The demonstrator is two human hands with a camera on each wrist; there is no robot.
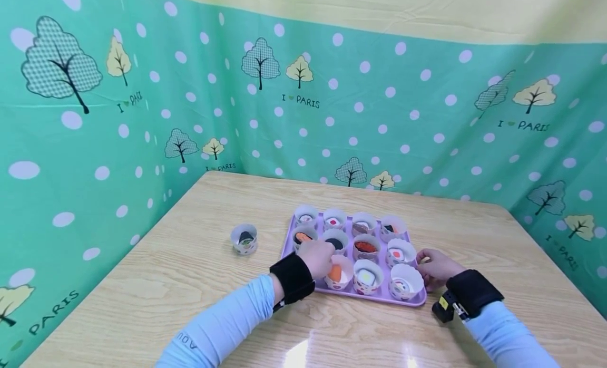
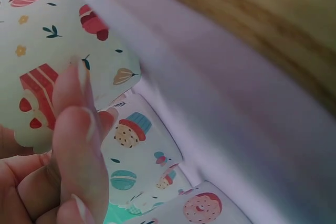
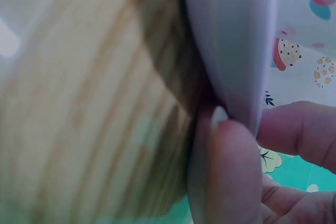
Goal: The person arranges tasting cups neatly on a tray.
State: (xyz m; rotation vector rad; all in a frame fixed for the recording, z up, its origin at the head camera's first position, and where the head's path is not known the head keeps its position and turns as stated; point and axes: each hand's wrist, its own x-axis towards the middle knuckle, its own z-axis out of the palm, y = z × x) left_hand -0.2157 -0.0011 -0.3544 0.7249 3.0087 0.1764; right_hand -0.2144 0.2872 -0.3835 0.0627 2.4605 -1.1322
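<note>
A purple tray (image 1: 351, 294) lies on the table with several patterned paper cups, most holding toy sushi pieces. My left hand (image 1: 319, 258) is over the tray's front left part. Its fingers (image 2: 79, 150) pinch the wall of a paper cup (image 2: 63, 40), apparently the one with an orange piece (image 1: 334, 273). Between thumb and finger, my right hand (image 1: 438, 268) grips the tray's right rim (image 3: 247, 51) near the front corner. Beside that hand stand a cup with a white-and-red piece (image 1: 397, 254) and another front corner cup (image 1: 406, 282).
One more paper cup (image 1: 244, 239) with a dark-wrapped piece stands on the wooden table (image 1: 204, 289), left of the tray. Green dotted cloth (image 1: 303, 131) hangs behind the table and along its sides.
</note>
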